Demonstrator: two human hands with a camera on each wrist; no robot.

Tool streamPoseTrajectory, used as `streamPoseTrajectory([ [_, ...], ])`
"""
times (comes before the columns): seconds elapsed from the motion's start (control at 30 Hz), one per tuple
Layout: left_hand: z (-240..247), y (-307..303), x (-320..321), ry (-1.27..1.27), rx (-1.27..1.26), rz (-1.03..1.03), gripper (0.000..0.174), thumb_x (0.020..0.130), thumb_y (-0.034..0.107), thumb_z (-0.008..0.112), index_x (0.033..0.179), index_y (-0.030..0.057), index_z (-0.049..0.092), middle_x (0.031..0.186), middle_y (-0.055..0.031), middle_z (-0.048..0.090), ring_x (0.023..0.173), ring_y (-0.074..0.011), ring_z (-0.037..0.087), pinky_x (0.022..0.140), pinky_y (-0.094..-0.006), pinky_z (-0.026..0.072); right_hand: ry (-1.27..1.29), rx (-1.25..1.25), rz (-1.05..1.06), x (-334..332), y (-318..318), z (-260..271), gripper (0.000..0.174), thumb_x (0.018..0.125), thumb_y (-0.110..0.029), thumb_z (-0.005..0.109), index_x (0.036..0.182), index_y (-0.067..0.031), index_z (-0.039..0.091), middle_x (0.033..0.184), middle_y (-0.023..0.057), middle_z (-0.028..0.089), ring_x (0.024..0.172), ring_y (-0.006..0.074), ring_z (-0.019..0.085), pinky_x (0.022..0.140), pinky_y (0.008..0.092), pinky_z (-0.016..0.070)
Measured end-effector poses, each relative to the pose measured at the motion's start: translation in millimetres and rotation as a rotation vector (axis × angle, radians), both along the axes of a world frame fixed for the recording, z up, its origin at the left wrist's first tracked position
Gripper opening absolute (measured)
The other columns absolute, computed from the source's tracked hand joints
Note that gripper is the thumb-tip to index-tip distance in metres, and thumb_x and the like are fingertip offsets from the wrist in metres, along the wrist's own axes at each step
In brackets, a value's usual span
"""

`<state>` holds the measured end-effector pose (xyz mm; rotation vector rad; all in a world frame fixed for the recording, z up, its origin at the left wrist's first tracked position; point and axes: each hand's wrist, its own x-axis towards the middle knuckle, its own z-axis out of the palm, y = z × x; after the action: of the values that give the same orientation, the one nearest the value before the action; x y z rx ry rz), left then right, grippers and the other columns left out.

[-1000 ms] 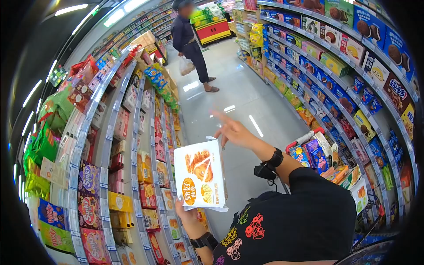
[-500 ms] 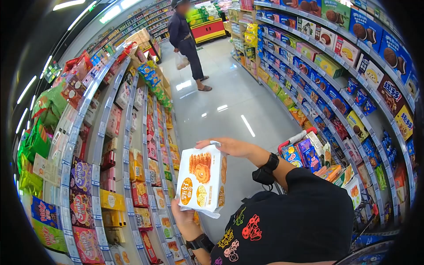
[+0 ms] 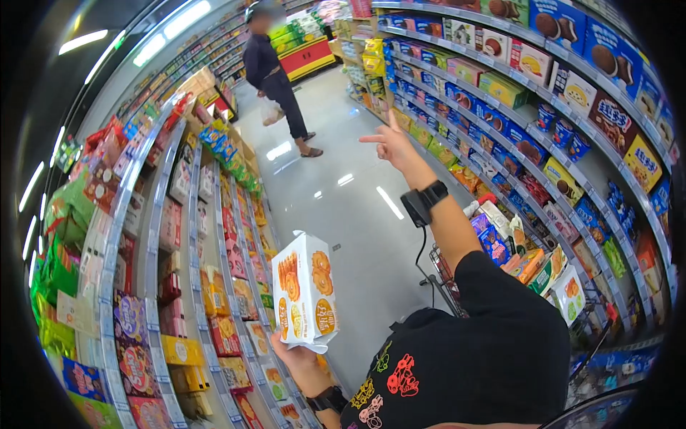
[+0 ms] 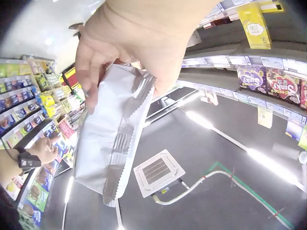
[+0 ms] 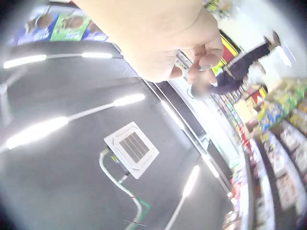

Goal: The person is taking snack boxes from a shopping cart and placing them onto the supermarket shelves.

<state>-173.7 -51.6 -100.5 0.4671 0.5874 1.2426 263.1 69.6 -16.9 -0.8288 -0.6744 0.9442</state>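
Observation:
My left hand (image 3: pixel 291 354) grips a white pack of cookies (image 3: pixel 307 293) by its lower end, over the aisle floor beside the left shelves. Printed cookies and orange ovals cover its front and side. In the left wrist view, fingers and thumb clasp one end of the pack, and a crimped silver seam (image 4: pixel 122 148) runs along its plain side. Up and to the right, apart from the pack, my right hand (image 3: pixel 396 149) is raised in the air with nothing in it. Its index finger and thumb extend while the other fingers bend loosely.
Shelves (image 3: pixel 153 243) of boxed snacks line the left side, and shelves (image 3: pixel 522 129) of cookie boxes the right. A shopping cart (image 3: pixel 446 282) with several packages stands at my right. Farther up the aisle stands a person (image 3: pixel 275 79) with a plastic bag (image 3: pixel 271 112).
My right hand touched the pack's top edge half a second ago, then let go and rose away to the right. The pack has turned, showing more of its printed side.

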Motion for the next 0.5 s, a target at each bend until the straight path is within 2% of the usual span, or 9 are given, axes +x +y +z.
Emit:
streamPoseTrajectory([
  [0.1, -3.3, 3.1, 1.0, 0.027, -0.044, 0.029, 0.06, 0.075, 0.036, 0.042, 0.123, 0.0008, 0.046, 0.119, -0.0133, 0.054, 0.105, -0.0298, 0.055, 0.088, -0.0448, 0.045, -0.009, -0.112, 0.003, 15.0, 8.7, 3.3, 0.083, 0.084, -0.016, 0.046, 0.139, -0.02, -0.016, 0.09, 0.0232, 0.063, 0.038, 0.0076, 0.035, 0.038, 0.0211, 0.0311],
  [0.2, -2.4, 0.7, 6.5, 0.063, -0.029, -0.008, 0.06, 0.075, 0.037, 0.042, 0.122, 0.0005, 0.047, 0.119, -0.0135, 0.054, 0.105, -0.0297, 0.055, 0.088, -0.0451, 0.0449, -0.016, -0.158, 0.062, 15.2, 1.6, -1.3, 0.081, 0.086, -0.019, 0.045, 0.14, -0.0196, -0.015, 0.091, 0.0243, 0.062, 0.037, 0.007, 0.035, 0.037, 0.0216, 0.0308],
  [0.3, 1.5, -3.2, 11.1, 0.065, -0.015, -0.033, 0.059, 0.075, 0.037, 0.043, 0.121, -0.0012, 0.047, 0.117, -0.0149, 0.055, 0.104, -0.0297, 0.056, 0.087, -0.0426, 0.0461, -0.171, -0.202, 0.141, 1.8, -6.0, -8.3, 0.083, 0.086, -0.02, 0.047, 0.139, -0.0167, -0.016, 0.083, 0.0222, 0.064, 0.035, 0.0073, 0.033, 0.036, 0.0215, 0.0294],
  [0.4, -0.7, -2.9, 12.8, 0.065, 0.004, -0.07, 0.059, 0.075, 0.037, 0.044, 0.12, -0.0018, 0.047, 0.116, -0.0155, 0.055, 0.103, -0.0299, 0.056, 0.087, -0.0419, 0.0466, -0.213, -0.192, 0.025, 20.3, 17.0, -9.9, 0.079, 0.086, -0.023, 0.05, 0.141, -0.0142, -0.007, 0.079, 0.0219, 0.064, 0.033, 0.0074, 0.031, 0.035, 0.022, 0.0285],
  [0.5, 2.7, -5.5, 19.7, 0.093, 0.032, -0.079, 0.058, 0.076, 0.037, 0.043, 0.119, -0.0019, 0.048, 0.116, -0.0158, 0.056, 0.103, -0.03, 0.056, 0.087, -0.0418, 0.0467, -0.369, -0.283, 0.246, 21.6, 29.3, 15.1, 0.067, 0.087, -0.025, 0.05, 0.141, -0.0109, 0.012, 0.077, 0.0195, 0.065, 0.036, 0.0064, 0.034, 0.036, 0.0222, 0.0308],
])
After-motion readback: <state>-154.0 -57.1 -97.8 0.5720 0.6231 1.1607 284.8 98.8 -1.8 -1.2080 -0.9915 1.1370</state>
